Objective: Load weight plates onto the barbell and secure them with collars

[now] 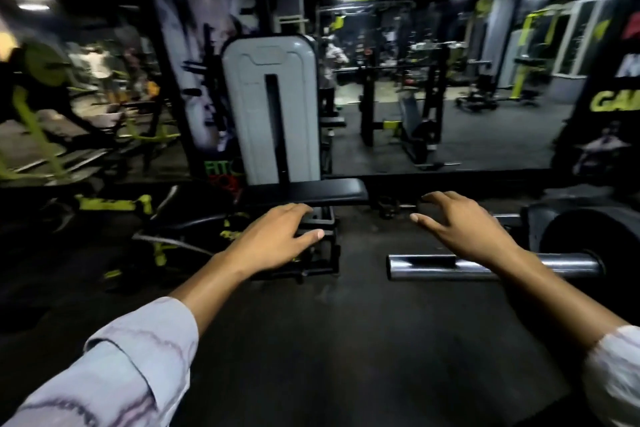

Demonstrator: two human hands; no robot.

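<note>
The chrome barbell sleeve [433, 267] lies low over the dark floor at the right, its free end pointing left. A black weight plate [588, 236] sits on it at the far right edge. My right hand [464, 229] hovers above and just behind the sleeve, fingers spread, holding nothing; my forearm crosses over the bar. My left hand [277, 239] is stretched forward left of the sleeve's end, palm down, fingers apart and empty. No collar is clearly visible.
A black padded bench [311, 196] and its frame stand just beyond my hands. A grey weight-stack machine [273, 107] rises behind it. A mirror shows racks and a person. Yellow-green equipment [114, 204] lies at the left. Dark rubber floor [311, 340] spreads below my arms.
</note>
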